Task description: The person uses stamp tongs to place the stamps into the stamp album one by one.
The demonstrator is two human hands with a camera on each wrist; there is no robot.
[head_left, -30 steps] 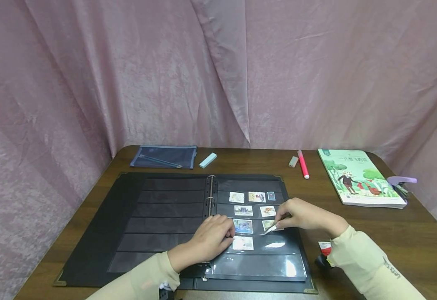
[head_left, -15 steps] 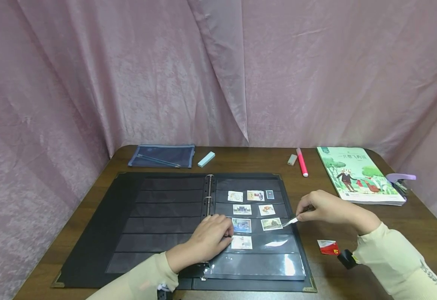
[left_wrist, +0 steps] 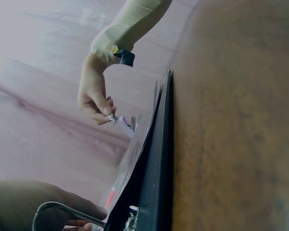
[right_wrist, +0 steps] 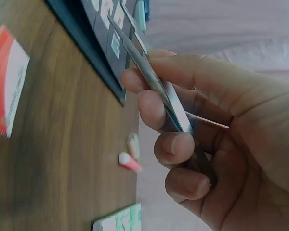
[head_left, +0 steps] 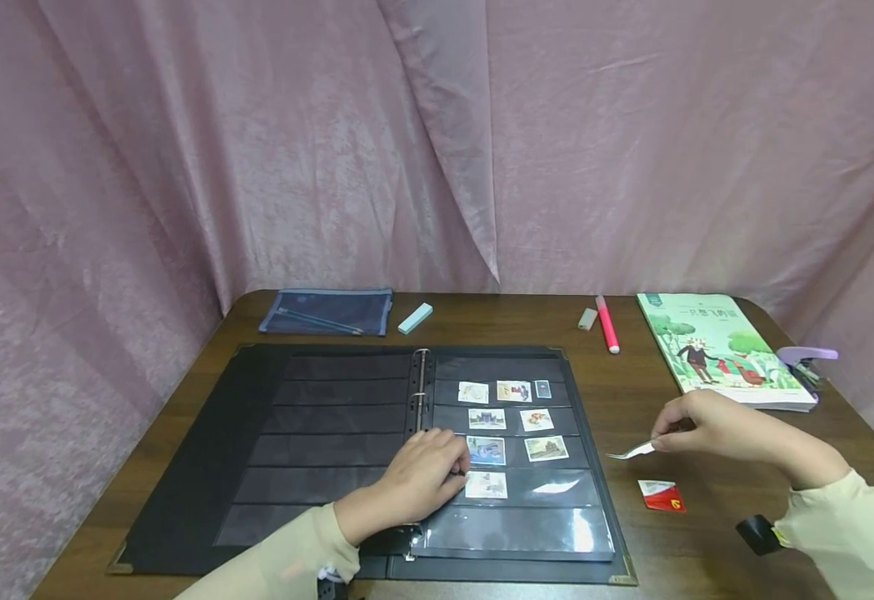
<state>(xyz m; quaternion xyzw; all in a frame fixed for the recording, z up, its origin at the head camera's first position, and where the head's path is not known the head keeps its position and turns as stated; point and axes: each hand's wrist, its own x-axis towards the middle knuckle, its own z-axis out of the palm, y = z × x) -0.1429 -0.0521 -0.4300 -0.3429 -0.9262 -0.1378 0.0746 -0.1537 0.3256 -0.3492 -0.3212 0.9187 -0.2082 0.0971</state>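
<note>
My right hand holds bent-tip metal tweezers over the table, right of a black ring-bound stamp album. The tweezers' two tips stand apart with nothing between them. Stamps sit in several rows on the album's right page, among them a building stamp, a blue stamp and a pale stamp. Across the binder rings, my left hand rests on that page's inner edge, fingers loosely bent beside the pale stamp. The left page has dark strip pockets.
A red-and-white packet lies right of the album. Along the back are a blue mesh pouch, a light-blue stick-like block, a small eraser-like piece, a pink marker, a green book and a purple-handled tool.
My right hand has drawn the tweezers off the album to the right, away from the building stamp, which stays on the page. The packet is uncovered. My left hand has kept its place.
</note>
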